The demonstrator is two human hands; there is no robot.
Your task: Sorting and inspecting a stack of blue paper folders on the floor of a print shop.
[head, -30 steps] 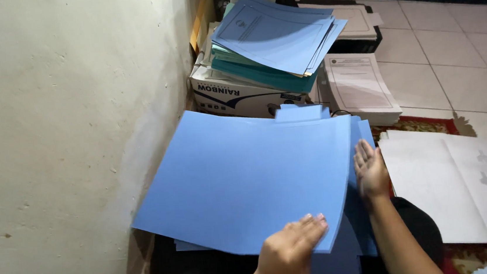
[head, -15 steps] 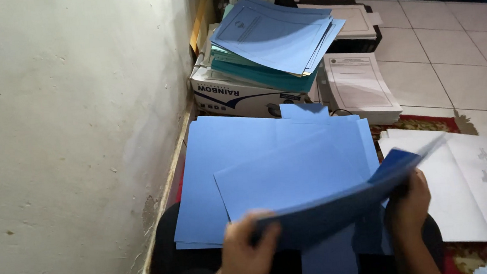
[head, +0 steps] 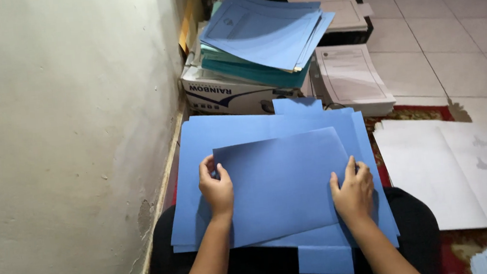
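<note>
A folded blue paper sheet lies on top of a spread pile of blue sheets on my lap. My left hand grips the folded sheet's left edge, fingers curled over it. At the sheet's right edge, my right hand presses down with fingers spread and thumb on the paper. Both forearms reach in from the bottom of the head view.
A white wall runs along the left. Ahead, a cardboard box carries a stack of blue and teal folders. A stack of printed white papers and large white sheets lie on the tiled floor at right.
A large blue sheet held up open a second ago has been folded over and laid flat on the pile. Both hands now rest at its left and right edges.
</note>
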